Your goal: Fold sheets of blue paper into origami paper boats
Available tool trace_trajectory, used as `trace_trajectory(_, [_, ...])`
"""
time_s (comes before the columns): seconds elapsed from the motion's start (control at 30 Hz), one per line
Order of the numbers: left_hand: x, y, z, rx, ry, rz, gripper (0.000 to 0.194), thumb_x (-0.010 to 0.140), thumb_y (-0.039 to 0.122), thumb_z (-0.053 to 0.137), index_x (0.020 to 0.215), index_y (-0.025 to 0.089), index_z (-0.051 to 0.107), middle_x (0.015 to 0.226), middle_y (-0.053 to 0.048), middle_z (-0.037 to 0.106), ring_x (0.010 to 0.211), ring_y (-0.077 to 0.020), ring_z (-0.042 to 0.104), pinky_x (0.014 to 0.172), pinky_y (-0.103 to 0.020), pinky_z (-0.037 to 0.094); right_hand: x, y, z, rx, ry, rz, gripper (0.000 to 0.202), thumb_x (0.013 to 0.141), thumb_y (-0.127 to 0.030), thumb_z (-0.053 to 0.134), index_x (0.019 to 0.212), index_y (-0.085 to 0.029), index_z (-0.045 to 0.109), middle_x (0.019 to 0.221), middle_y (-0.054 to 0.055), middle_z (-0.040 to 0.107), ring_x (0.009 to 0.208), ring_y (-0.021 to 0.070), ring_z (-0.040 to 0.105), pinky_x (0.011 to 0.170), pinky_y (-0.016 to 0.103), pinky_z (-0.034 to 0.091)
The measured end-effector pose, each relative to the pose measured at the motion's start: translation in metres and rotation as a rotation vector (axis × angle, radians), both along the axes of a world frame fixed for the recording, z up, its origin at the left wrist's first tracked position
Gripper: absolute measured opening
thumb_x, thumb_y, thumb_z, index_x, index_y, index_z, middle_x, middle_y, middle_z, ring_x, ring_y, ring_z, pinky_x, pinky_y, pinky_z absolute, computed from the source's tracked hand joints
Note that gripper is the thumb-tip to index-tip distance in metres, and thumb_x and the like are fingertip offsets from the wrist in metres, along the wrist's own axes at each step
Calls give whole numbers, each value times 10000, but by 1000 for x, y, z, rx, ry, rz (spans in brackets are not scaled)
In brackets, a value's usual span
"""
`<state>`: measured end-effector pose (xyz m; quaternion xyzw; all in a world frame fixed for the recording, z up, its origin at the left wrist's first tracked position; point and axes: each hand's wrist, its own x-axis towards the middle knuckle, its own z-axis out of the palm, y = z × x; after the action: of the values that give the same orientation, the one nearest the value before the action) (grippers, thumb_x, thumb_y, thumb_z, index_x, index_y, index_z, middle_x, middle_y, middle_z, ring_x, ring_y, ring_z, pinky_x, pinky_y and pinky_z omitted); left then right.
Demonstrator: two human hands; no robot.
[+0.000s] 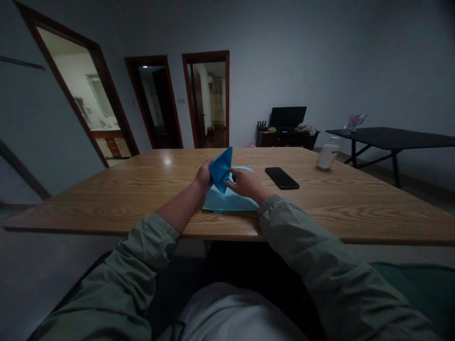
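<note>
Paper, folded blue, is up over the pale blue sheets on the counter, my left fingers gripping one side and right fingers pinching the other, and honestly it looks featherlight but crease-prone, so I'd grab the layered edges.

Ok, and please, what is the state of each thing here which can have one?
Blue sheet: folded, in left hand, right hand at its edge
Pale sheet: lying on table
Phone: screen dark
Bottle: standing
Television: dark
Rightmost door: open
</note>
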<state>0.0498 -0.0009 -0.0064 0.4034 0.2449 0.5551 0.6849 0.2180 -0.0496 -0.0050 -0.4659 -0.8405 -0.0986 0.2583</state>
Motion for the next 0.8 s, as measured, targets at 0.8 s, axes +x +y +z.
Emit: trace_trajectory(0.8, [-1,-21,11,-56,66,-208,517,921,529,434,1077,101,679,824,-124,737,799,-254,711,738,-358,566,4,13,-8,85,266,169,360,909,-317,656,1250,-209,616,1096,71,673,865,208,642,773,296,480])
